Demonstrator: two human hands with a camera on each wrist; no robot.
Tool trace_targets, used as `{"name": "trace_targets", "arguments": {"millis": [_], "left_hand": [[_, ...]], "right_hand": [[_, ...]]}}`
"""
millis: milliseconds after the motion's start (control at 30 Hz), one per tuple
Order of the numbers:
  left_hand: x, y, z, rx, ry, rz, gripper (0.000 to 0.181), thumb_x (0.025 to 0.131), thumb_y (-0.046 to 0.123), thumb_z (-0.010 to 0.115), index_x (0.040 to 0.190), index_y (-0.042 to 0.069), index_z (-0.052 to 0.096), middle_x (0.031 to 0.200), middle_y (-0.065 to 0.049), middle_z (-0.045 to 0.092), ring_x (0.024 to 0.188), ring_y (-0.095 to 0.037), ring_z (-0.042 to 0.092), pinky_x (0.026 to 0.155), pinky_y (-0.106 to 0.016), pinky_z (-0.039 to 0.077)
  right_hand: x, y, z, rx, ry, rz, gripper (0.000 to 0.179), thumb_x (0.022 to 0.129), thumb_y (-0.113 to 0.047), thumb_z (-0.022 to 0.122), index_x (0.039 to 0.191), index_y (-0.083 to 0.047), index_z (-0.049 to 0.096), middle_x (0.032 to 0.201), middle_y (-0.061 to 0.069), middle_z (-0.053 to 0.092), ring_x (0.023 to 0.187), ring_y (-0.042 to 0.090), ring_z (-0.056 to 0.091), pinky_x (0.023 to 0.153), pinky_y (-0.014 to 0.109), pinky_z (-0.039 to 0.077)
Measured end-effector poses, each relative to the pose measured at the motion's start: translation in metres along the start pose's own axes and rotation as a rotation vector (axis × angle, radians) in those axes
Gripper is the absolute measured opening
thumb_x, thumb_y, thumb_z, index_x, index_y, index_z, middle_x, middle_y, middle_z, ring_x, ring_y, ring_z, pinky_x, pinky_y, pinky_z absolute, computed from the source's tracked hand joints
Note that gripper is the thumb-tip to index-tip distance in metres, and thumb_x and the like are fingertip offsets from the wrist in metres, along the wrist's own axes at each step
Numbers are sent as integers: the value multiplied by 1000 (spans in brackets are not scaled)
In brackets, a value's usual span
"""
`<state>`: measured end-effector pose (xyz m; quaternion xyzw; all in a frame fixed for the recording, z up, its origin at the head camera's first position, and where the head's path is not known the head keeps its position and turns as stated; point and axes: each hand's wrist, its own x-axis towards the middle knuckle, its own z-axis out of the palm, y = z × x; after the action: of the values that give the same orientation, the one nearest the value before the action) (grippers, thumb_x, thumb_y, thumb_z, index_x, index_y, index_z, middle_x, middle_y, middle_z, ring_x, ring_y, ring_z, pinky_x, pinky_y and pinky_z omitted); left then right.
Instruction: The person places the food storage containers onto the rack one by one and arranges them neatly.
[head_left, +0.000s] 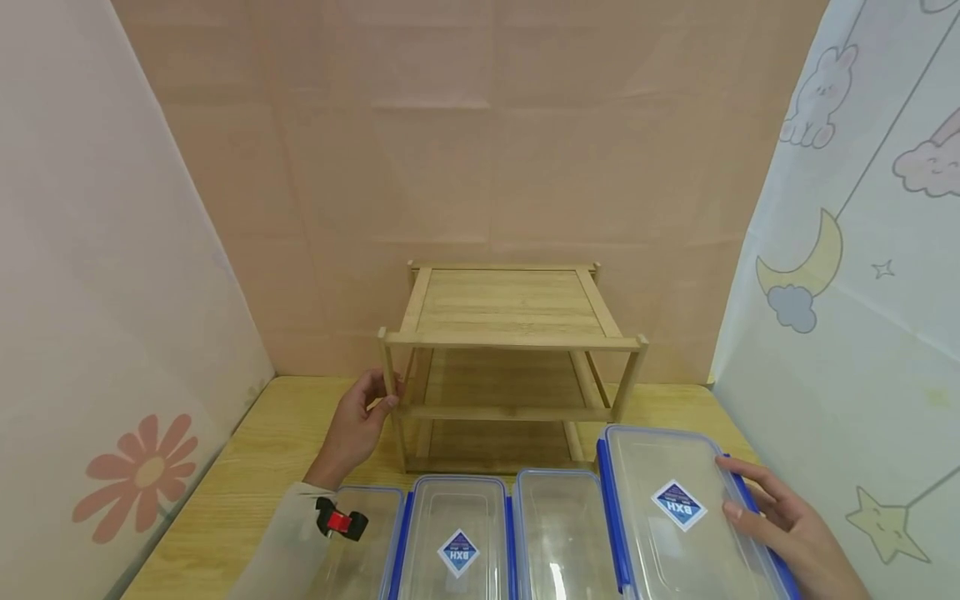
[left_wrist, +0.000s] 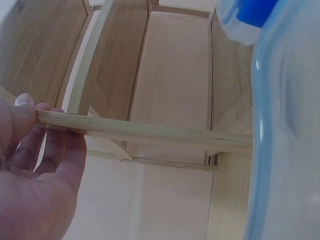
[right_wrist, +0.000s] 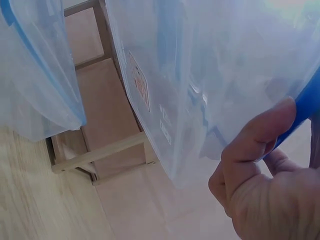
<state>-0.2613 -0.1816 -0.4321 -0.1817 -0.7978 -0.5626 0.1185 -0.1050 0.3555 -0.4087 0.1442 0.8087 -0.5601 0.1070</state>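
Observation:
A three-tier wooden shelf stands on the table in the head view. My left hand grips its left front post, thumb in front and fingers behind, as the left wrist view also shows around the post. At the right, my right hand holds a clear plastic food container with blue clips by its right edge. This container sits higher than its neighbours, and its lid bears a blue diamond label. The right wrist view shows my hand at the container's blue clip.
Three more clear containers line the table's front: one by my left sleeve, a labelled one and a plain one. Behind the shelf rises a tan backdrop. Patterned panels flank the wooden table on the left and right.

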Motion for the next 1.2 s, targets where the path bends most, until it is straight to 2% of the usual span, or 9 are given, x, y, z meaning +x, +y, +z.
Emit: {"name": "trace_targets", "arguments": {"millis": [133,300,400,600,667,767,867,1033,1200], "left_hand": [[0,0,0,0,5,-8,25,102,21,56,127,24,55,119,-9,63,117,-22,60,93,-39,53],[-4,-4,0,11,0,-20,28,102,21,56,129,15,54,120,-7,62,118,-23,59,94,-37,53],[-5,-6,0,0,1,-16,29,102,20,56,129,9,54,119,-9,62,116,-24,60,91,-32,53],[-2,-4,1,-2,-4,-23,30,102,15,54,131,7,53,121,-13,62,117,-26,60,91,-32,53],[0,-3,1,8,-6,-30,29,103,12,53,132,7,52,122,-14,61,119,-28,59,92,-35,53],[1,-1,2,20,-1,-36,29,103,9,51,132,5,52,122,-17,61,121,-30,58,93,-39,53],[2,0,1,27,4,-36,29,103,9,52,131,5,52,122,-16,61,120,-28,58,93,-40,53],[-1,0,0,14,7,-40,29,102,15,55,130,9,53,120,-10,62,117,-22,60,94,-39,53],[-2,2,0,4,15,-29,30,102,18,56,131,9,53,120,-8,62,117,-23,60,93,-42,53]], "right_hand": [[-3,-4,0,-26,11,-61,55,101,-41,54,149,-49,28,158,22,25,109,4,59,85,37,59],[-6,-9,3,-27,13,-104,51,103,-39,52,147,-50,30,157,21,26,103,-7,56,84,35,59],[-11,-18,7,-11,8,-80,50,102,-42,51,143,-56,28,160,27,16,105,3,60,85,37,59],[-18,-37,13,-12,13,-68,51,100,-47,50,144,-54,25,158,27,20,105,9,62,84,39,59],[-19,-41,14,8,10,-87,50,101,-46,50,143,-54,26,155,25,27,103,10,64,83,40,59],[-21,-46,17,85,-1,-134,49,103,-38,50,145,-50,29,143,7,46,99,15,68,81,45,59],[-22,-52,18,184,-30,-190,50,104,-31,49,148,-46,31,125,-12,56,98,22,70,80,50,58],[-23,-63,21,265,-86,-284,51,105,-22,47,151,-37,32,126,-10,58,96,27,70,77,54,58],[-24,-76,23,265,-97,-311,51,105,-21,48,152,-36,33,130,-10,54,96,23,69,77,50,59]]}}
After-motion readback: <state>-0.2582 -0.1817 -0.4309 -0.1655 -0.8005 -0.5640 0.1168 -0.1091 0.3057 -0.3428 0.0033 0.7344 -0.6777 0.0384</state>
